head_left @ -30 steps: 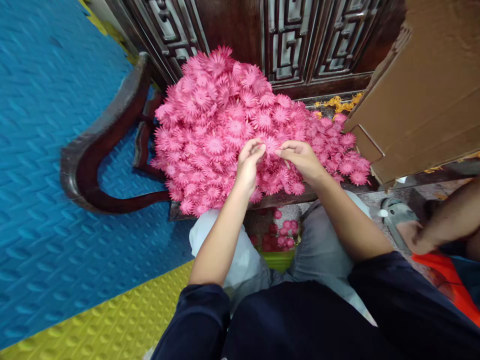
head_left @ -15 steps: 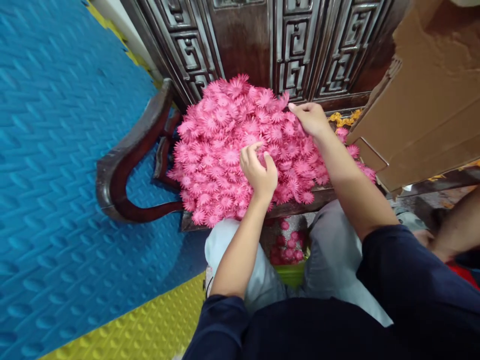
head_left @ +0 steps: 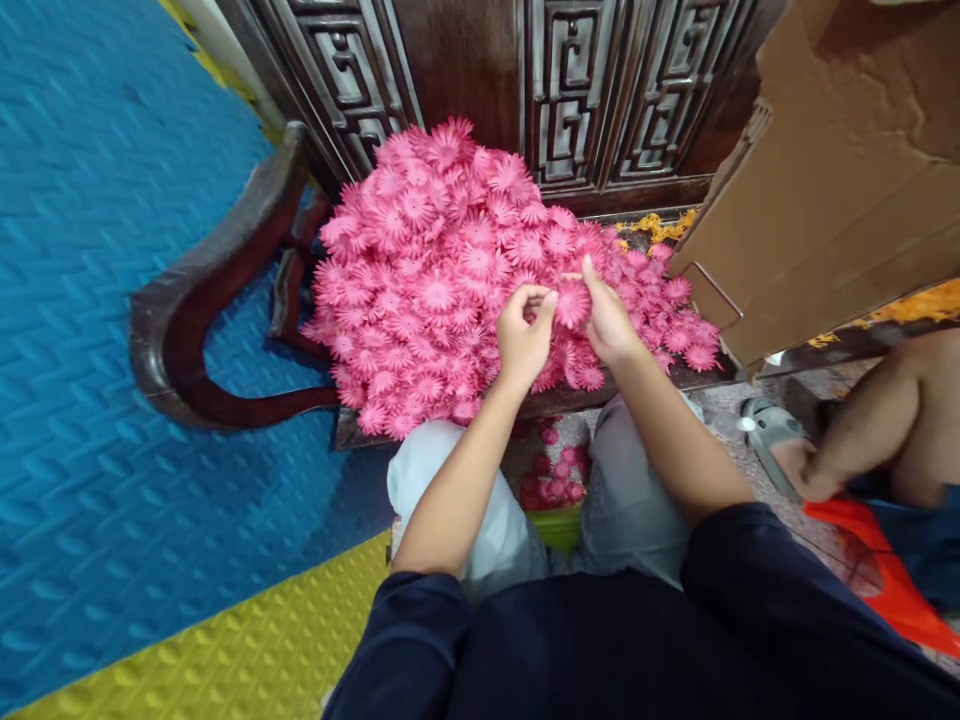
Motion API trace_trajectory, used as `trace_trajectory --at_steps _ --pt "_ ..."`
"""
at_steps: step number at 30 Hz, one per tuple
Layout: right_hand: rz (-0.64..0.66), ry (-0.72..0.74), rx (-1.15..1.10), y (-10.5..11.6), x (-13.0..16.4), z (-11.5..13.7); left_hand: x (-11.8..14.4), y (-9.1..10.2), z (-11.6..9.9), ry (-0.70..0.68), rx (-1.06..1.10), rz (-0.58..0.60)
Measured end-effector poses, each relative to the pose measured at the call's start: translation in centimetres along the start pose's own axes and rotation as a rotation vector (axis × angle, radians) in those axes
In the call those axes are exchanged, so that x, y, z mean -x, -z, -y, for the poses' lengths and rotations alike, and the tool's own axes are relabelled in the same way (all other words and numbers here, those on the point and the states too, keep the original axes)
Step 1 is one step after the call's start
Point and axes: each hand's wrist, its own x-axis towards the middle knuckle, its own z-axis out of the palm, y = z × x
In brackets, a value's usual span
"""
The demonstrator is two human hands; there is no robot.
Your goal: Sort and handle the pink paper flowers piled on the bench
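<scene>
A large heap of pink artificial flower heads (head_left: 439,295) lies on a dark wooden bench (head_left: 570,400) in front of me. My right hand (head_left: 609,318) holds one pink flower head (head_left: 573,303) upright over the heap, its thumb raised at the flower's right side and its fingers partly behind the petals. My left hand (head_left: 525,335) is closed in a pinch of thumb and index finger at the left edge of that flower. What lies between those fingertips is too small to make out.
Between my knees is a green container (head_left: 555,527), with pink flower heads around its far side. A cardboard box (head_left: 840,190) stands at the right, near orange flowers (head_left: 660,228). A curved wooden armrest (head_left: 172,340) borders the left. Another person's leg (head_left: 877,420) is at the right.
My right hand has come back from the far side of the heap toward my left hand, now with a flower head in it. My left hand has closed into a pinch. The view has shifted.
</scene>
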Motion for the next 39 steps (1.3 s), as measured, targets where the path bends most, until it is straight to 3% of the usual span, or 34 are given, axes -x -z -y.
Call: trace_trajectory --at_steps 4,14,20,26,30,33,35,39 --pt "0.052 -0.171 -0.163 0.5 1.5 0.1 -0.3 0.1 0.3 0.049 -0.021 -0.179" --pt "0.164 -0.272 -0.278 0.2 2.5 0.5 0.1 -0.5 0.7 0.057 -0.047 -0.296" --pt "0.196 -0.267 -0.209 0.7 2.2 -0.5 -0.2 -0.5 0.9 0.132 0.011 -0.295" --pt "0.119 -0.132 -0.200 0.2 2.2 -0.5 -0.7 0.0 1.2 0.446 0.212 -0.257" --pt "0.139 -0.052 -0.164 -0.4 2.7 0.1 -0.7 0.2 1.7 0.580 0.295 -0.144" --pt "0.139 -0.004 -0.150 -0.1 2.7 0.3 -0.8 0.2 1.8 0.544 0.241 -0.020" --pt "0.132 0.027 -0.133 0.2 2.5 0.1 -1.0 0.4 1.6 0.466 0.136 -0.014" --pt "0.098 0.014 -0.090 0.6 1.8 -0.6 -1.2 1.4 0.4 0.058 -0.180 -0.120"
